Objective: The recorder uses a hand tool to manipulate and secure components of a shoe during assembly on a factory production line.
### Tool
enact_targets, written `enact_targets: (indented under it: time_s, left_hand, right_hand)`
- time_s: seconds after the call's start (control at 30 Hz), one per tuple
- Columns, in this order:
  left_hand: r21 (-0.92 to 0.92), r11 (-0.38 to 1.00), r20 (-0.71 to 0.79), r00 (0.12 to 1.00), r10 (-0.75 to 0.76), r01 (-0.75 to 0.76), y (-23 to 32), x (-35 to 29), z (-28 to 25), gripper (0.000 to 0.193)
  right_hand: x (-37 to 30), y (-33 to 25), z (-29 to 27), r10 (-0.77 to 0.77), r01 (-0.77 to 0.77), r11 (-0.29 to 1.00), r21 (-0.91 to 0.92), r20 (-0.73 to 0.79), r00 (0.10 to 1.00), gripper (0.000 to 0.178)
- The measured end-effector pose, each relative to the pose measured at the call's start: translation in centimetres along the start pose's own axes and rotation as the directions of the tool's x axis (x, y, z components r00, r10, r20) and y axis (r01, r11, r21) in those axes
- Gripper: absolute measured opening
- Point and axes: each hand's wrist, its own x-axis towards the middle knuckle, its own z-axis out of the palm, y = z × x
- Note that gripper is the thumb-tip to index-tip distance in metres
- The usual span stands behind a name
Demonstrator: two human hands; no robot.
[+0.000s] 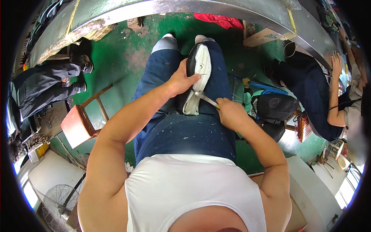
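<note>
A black shoe [191, 63] lies sole up along my right thigh, its toe pointing away from me. Its white sole [203, 63] faces upward, with a dark stitched-looking edge. My left hand [183, 80] is closed around the shoe's left side, thumb pressed on the sole near the middle. In my right hand [232, 113] is a hammer [208, 99], gripped by its handle. The hammer's metal head is at the sole's heel half, just below my left thumb; whether it touches cannot be made out.
A metal-edged workbench [185, 5] curves across the far side. To the left stand a brown stool [77, 125] and a fan [60, 205]. Right of my legs is a black bag [274, 107]. One person's legs [54, 77] are at left; another person [340, 92] sits at right.
</note>
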Motion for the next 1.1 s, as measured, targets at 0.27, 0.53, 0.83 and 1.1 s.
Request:
enact_targets:
  time_s: [0.27, 0.53, 0.83, 1.1]
  left_hand:
    - [-0.228, 0.971, 0.114, 0.992, -0.046, 0.071, 0.2, -2.7, 0.0, 0.098]
    - [0.342, 0.936, -0.124, 0.983, 0.132, -0.083, -2.1, -2.4, 1.3, 0.105]
    - [0.215, 0.976, 0.04, 0.998, -0.043, 0.033, -4.2, -6.1, 0.4, 0.108]
    - [0.393, 0.916, 0.166, 0.986, 0.018, -0.083, -3.4, -6.2, -0.7, 0.129]
  right_hand:
    - [-1.1, -1.0, 0.8, -0.038, 0.041, 0.996, 0.084, -0.032, 0.999, 0.016]
    - [-2.6, -1.6, 0.4, -0.039, 0.035, 0.999, 0.035, 0.148, 0.988, 0.016]
    - [-2.8, 0.4, -0.2, -0.076, 0.045, 0.988, 0.147, 0.214, 0.974, 0.015]
    - [0.9, -2.1, -1.1, -0.017, 0.012, 0.957, 0.289, 0.017, 1.0, 0.035]
